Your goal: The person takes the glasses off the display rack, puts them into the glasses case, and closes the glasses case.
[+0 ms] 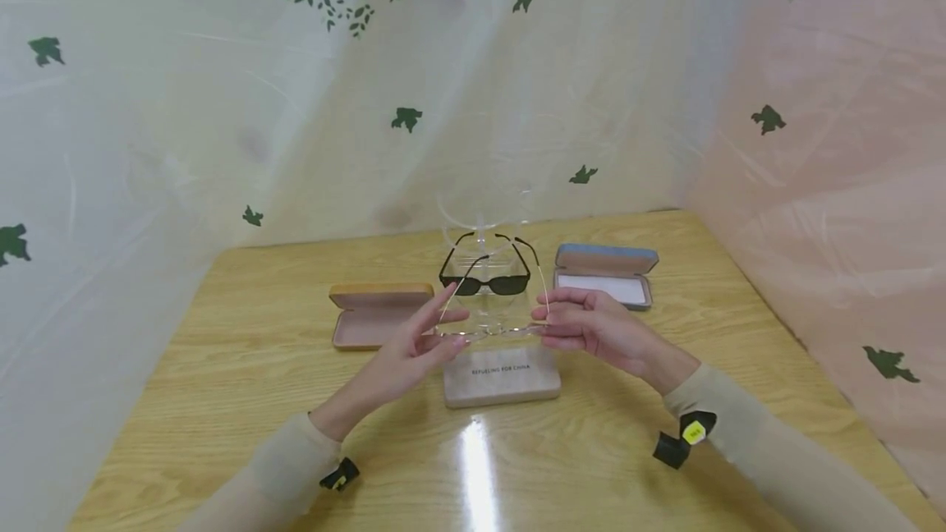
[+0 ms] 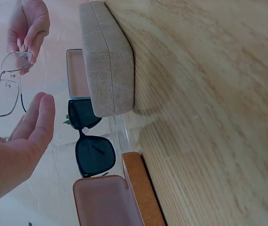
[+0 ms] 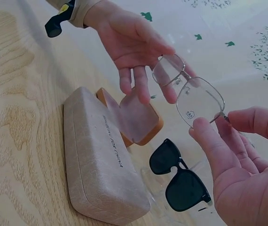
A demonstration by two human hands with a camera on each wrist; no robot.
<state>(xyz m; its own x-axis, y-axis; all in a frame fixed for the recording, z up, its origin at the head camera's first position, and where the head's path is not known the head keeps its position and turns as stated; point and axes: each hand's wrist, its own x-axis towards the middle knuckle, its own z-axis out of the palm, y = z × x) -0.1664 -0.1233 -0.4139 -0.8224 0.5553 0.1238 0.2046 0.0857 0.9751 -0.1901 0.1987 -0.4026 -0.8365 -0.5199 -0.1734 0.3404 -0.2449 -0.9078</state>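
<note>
Both hands hold a pair of thin metal-framed eyeglasses (image 1: pixel 493 332) up above the table, their temples unfolded and pointing away toward the back. My left hand (image 1: pixel 402 355) grips one end of the frame, its thumb at the lens edge and several fingers stretched out in the right wrist view. At the other end, my right hand (image 1: pixel 602 331) pinches the frame near the hinge between thumb and fingers. Beneath the eyeglasses lies a closed beige glasses case (image 1: pixel 502 384) with dark lettering on its lid. Black sunglasses (image 1: pixel 508 286) sit behind them with temples spread.
An orange-brown glasses case (image 1: pixel 351 330) stands open at the left, partly behind the left hand. To the right is an open blue case (image 1: pixel 609 257) with a white piece inside. A clear stand (image 1: pixel 480 224) rises behind the sunglasses, near the printed curtain (image 1: pixel 318 146).
</note>
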